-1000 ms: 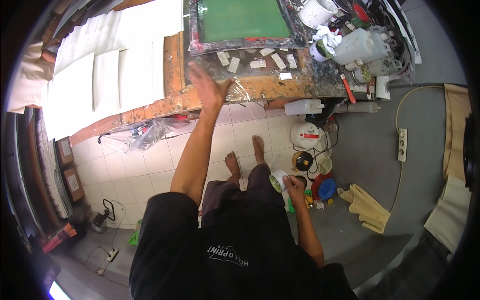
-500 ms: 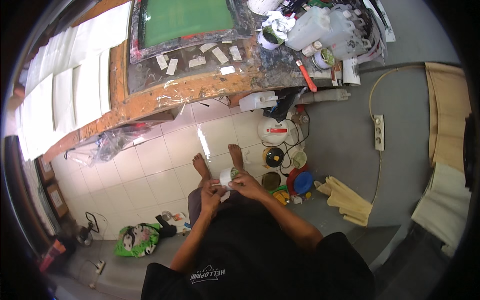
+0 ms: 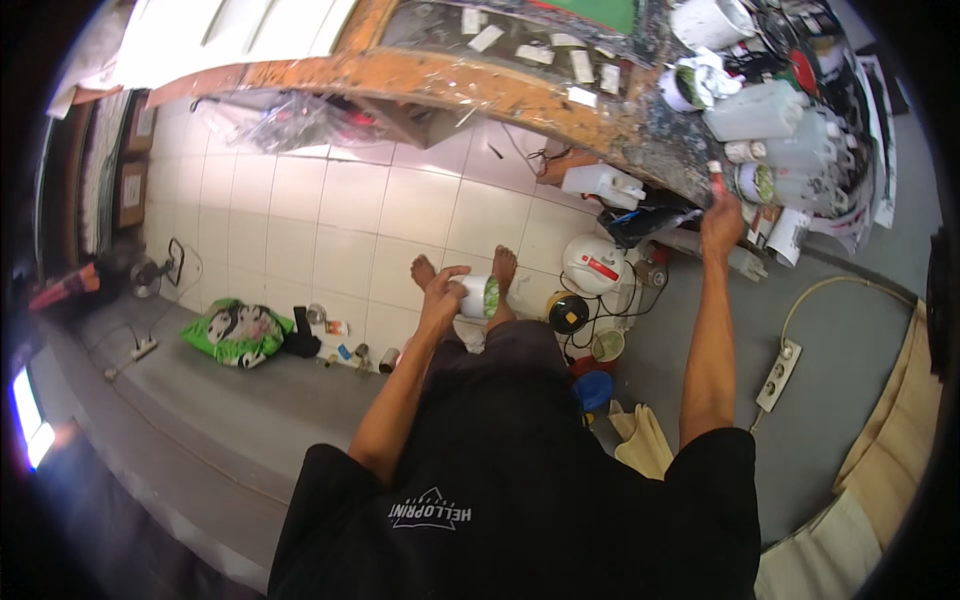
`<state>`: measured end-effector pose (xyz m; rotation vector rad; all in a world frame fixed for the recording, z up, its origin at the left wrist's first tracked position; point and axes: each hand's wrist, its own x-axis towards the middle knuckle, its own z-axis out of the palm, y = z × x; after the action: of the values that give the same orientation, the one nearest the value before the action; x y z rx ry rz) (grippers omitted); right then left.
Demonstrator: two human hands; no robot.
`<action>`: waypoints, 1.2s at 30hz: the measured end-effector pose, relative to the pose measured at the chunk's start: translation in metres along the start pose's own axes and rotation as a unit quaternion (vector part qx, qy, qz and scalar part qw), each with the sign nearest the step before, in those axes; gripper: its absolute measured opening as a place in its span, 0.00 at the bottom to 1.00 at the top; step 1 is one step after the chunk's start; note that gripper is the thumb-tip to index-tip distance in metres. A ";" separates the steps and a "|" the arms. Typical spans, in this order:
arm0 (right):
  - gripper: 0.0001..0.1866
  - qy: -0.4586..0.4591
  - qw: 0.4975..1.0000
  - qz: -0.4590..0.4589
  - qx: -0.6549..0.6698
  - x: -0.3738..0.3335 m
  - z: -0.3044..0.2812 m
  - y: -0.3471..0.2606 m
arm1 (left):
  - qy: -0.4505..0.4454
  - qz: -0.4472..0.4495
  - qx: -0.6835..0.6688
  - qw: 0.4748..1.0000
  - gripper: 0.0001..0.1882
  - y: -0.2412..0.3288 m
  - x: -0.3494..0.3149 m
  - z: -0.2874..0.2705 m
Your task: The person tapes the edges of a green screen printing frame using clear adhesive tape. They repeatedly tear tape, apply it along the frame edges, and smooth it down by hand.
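Note:
My left hand [image 3: 440, 297] is closed around a small white tub [image 3: 472, 297], held over my lap and tilted with its open end to the right. Green, patchy material shows at that end. My right arm stretches up to the workbench's [image 3: 560, 105] right front edge. There my right hand [image 3: 722, 228] is closed on the handle of a red-handled tool [image 3: 717, 178], whose pale end sticks out above the fingers. The rest of the tool is hidden in my grip. Beside it on the bench stands another white tub [image 3: 754, 183] with green inside.
Translucent jugs [image 3: 755, 112] and a tub with crumpled white paper [image 3: 712, 78] crowd the bench's right end. Small pale pieces [image 3: 582, 66] lie near its front edge. Below are a white rounded appliance [image 3: 592, 262], cables and a blue lid [image 3: 593, 390]. A green bag [image 3: 238, 333] lies left.
My right hand has left the tub and reached up right to grip the red-handled tool on the bench. The tub stays in my left hand. The whole view has shifted.

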<state>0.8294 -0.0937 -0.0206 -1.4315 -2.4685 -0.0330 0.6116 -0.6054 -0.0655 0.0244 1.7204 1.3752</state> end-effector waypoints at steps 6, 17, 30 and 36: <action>0.13 -0.074 0.947 0.078 0.301 -0.115 -0.092 -0.109 | 0.029 -0.064 -0.039 0.997 0.12 0.008 -0.005 0.001; 0.06 -0.300 0.835 -0.403 0.224 -0.193 -0.087 -0.269 | 0.039 -0.127 -0.260 0.957 0.10 0.020 -0.014 -0.011; 0.06 -0.305 0.798 -0.508 0.107 -0.179 -0.094 -0.297 | 0.033 -0.171 -0.212 0.962 0.12 0.056 -0.013 -0.013; 0.09 -0.340 0.800 -0.487 0.078 -0.186 -0.090 -0.299 | 0.053 -0.134 -0.071 0.987 0.14 0.073 -0.019 -0.001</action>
<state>0.6820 -0.4175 0.0541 0.0937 -3.3848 0.5425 0.5863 -0.5878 0.0039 -0.3532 1.6399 1.3125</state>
